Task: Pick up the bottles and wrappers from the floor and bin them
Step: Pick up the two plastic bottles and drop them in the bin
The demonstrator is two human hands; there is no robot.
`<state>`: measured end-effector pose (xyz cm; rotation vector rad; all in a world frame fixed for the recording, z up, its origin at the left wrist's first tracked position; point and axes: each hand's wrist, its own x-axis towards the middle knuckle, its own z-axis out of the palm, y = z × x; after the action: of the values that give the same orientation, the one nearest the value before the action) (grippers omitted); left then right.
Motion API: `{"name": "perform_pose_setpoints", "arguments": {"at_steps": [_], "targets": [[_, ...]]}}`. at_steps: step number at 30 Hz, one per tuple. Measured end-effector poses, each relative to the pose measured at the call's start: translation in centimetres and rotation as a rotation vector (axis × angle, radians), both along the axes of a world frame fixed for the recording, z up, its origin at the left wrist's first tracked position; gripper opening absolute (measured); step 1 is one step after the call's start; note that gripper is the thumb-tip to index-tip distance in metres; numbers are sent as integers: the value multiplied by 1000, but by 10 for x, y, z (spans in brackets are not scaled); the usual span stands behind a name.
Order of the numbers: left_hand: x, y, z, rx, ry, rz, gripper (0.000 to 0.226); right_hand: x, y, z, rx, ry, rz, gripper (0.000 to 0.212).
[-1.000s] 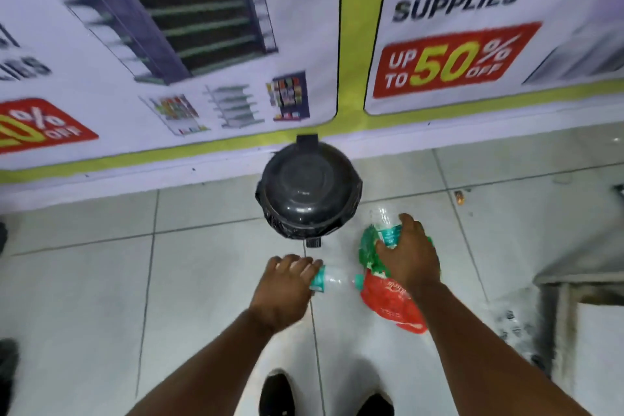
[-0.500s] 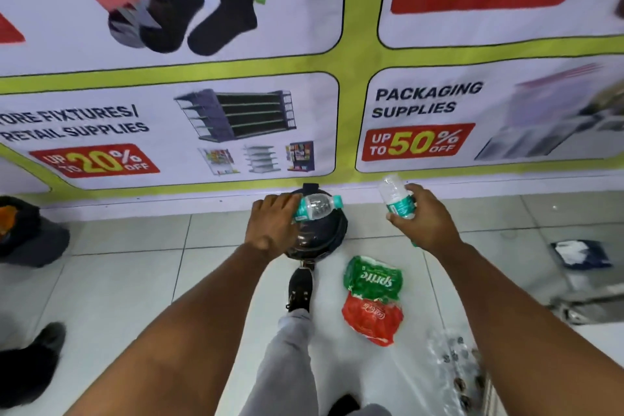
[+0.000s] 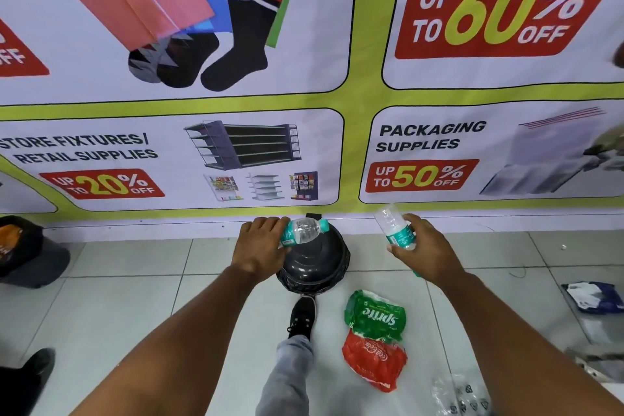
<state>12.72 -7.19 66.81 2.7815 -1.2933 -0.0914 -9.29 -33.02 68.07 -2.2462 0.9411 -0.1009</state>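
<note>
A black pedal bin [image 3: 314,263] with its domed lid down stands against the wall. My left hand [image 3: 261,246] holds a clear bottle with a teal label [image 3: 303,230] lying sideways just over the lid. My right hand [image 3: 422,250] grips a second clear bottle [image 3: 393,226], tilted, to the right of the bin. A black shoe [image 3: 302,316] rests at the bin's pedal. On the floor to the right lie a green Sprite wrapper [image 3: 376,314], a red Coca-Cola wrapper [image 3: 374,361] and a clear plastic wrapper [image 3: 456,395].
A printed banner [image 3: 304,78] covers the wall behind the bin. A dark bin with orange contents [image 3: 27,253] sits at the far left, another person's shoe [image 3: 37,365] below it. A blue and white packet [image 3: 594,297] lies at the right on the tiled floor [image 3: 135,297].
I have stood up from the floor with one bottle in each hand and brought them up to the bin. A foot has come forward to the bin's pedal.
</note>
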Motion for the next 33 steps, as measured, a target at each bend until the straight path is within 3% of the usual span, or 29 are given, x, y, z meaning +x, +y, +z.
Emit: {"name": "perform_pose_setpoints", "arguments": {"at_steps": [23,33], "targets": [[79,-51,-46,-12,55,-12,62,80,-37,-50,27,43,21,71],[86,-43,-118,101,115,11,64,95,-41,-97,38,48,50,65]]}}
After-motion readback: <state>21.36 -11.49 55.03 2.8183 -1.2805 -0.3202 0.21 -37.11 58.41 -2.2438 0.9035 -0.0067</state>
